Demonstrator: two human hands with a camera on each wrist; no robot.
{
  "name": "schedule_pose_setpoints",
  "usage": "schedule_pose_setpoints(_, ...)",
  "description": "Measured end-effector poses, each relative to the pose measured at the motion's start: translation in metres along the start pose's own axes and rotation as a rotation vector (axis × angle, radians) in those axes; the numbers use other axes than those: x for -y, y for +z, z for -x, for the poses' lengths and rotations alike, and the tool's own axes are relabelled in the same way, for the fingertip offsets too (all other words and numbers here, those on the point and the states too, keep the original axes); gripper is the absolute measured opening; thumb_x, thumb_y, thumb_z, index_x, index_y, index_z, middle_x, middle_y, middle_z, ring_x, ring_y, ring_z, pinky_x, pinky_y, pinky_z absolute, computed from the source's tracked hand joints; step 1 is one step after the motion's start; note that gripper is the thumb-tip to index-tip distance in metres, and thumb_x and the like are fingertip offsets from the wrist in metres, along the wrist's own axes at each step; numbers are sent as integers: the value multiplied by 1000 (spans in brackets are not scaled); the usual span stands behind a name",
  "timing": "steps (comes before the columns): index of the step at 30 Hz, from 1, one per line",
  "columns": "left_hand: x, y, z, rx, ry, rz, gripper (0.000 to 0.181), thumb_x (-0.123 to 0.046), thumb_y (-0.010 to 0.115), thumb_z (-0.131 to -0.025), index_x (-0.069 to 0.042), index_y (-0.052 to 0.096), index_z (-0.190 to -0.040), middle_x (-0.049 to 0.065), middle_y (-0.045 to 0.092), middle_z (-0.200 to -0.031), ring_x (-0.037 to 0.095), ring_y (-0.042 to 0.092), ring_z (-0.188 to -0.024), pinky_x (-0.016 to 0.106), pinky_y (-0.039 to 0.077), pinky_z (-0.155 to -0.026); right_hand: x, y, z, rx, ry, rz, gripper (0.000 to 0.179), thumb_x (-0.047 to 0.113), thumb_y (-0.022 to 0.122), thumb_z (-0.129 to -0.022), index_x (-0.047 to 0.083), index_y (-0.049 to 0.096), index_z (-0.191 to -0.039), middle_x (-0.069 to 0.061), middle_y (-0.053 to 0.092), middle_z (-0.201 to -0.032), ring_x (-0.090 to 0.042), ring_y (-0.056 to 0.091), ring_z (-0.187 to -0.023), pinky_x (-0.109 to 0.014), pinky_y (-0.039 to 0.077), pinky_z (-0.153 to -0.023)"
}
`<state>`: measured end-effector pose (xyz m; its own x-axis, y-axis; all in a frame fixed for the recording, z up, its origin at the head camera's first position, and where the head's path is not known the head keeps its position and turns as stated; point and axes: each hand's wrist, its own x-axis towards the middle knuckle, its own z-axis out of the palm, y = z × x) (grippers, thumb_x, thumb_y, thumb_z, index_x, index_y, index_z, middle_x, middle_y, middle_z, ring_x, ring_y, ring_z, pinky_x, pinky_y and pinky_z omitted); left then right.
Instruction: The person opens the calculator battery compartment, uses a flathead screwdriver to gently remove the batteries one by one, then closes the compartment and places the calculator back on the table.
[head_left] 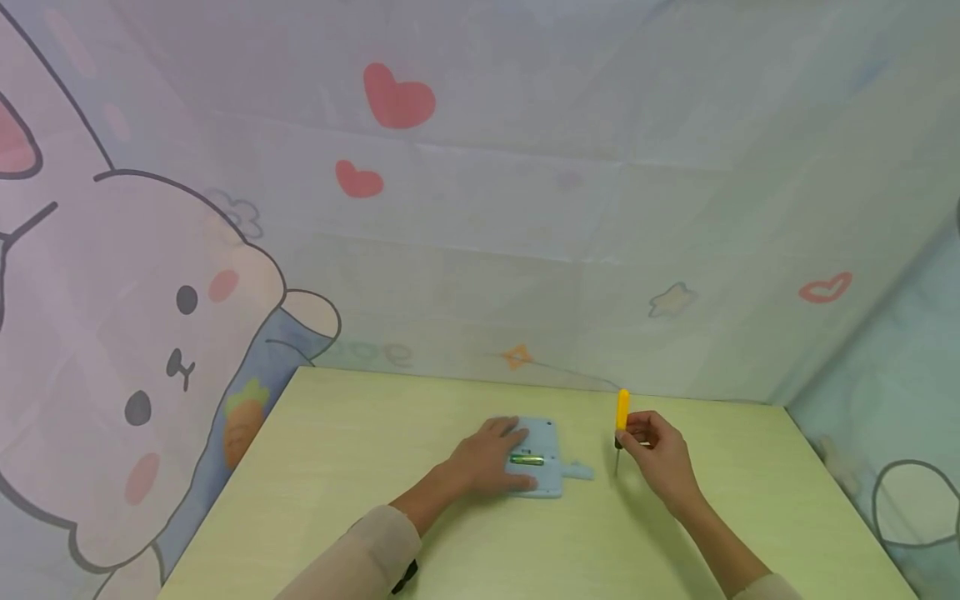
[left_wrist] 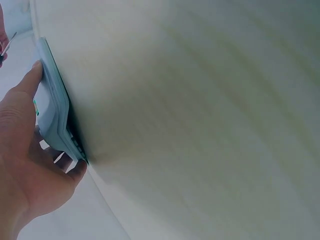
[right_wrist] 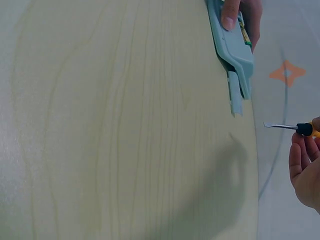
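Note:
A light blue, flat plastic device [head_left: 551, 442], its back turned up like a calculator lying face down, lies on the table with a green battery [head_left: 527, 460] showing in its recess. My left hand [head_left: 487, 460] spans the device and holds it by its edges, thumb and fingers apart. Off its right side sticks a narrow light blue piece [head_left: 577, 471]; whether it is attached I cannot tell. To the right, my right hand [head_left: 660, 458] pinches a screwdriver [head_left: 622, 410] with a yellow handle, its metal shaft pointing down, apart from the device.
The pale wood-grain table [head_left: 360, 467] ends at a hanging cloth backdrop [head_left: 510, 275] printed with hearts and a rabbit. A small black object [head_left: 405, 577] shows beside the left sleeve.

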<state>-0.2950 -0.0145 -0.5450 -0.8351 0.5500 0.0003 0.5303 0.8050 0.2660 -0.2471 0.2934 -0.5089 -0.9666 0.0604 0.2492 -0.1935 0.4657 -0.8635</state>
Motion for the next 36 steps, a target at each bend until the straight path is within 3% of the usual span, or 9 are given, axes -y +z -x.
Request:
schedule_pose_setpoints(17,2,1,0,-16,21,0,93,-76,63,-92,-21,43,-164,3,33,-171,24,31,-157,46,47,-111,-18,-2,1,13,61,38,32,21,76,-101,-2,66,-120,-12,71,-104,-17,63,-87,-23,52,-72)
schedule_pose_setpoints(36,4,4,1,-20,19,26,94,-77,63,-91,-21,42,-164,3,32,-171,24,30,-157,48,47,-111,-31,0,5,22,116,80,25,20,76,-100,0,68,-113,-11,70,-99,-20,66,-87,-25,57,-72)
